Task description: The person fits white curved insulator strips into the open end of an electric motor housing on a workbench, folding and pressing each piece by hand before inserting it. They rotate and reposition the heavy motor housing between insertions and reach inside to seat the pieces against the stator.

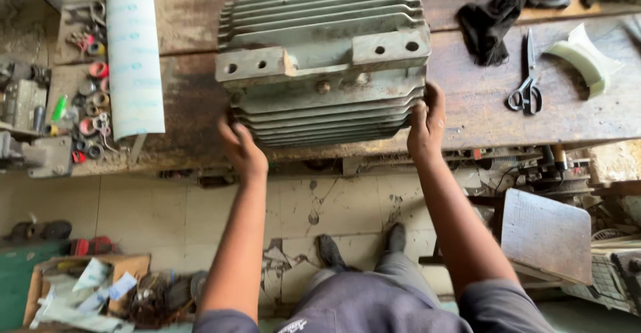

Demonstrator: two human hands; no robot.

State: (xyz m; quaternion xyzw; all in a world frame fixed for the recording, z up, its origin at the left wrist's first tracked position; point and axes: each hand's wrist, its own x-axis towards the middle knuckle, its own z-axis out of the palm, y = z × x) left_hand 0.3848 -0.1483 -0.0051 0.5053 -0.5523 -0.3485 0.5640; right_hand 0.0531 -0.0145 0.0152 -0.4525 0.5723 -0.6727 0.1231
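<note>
Now both hands, left & right, grip a grey, grimy finned motor housing w/ drilled feet.

A person's left hand and right hand grip opposite sides of a grey, finned cast-metal motor housing at the near edge of a worn wooden workbench; black-handled steel scissors lie to the right.

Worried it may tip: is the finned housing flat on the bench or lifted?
Cannot tell; both hands grip the housing at the bench edge.
</note>
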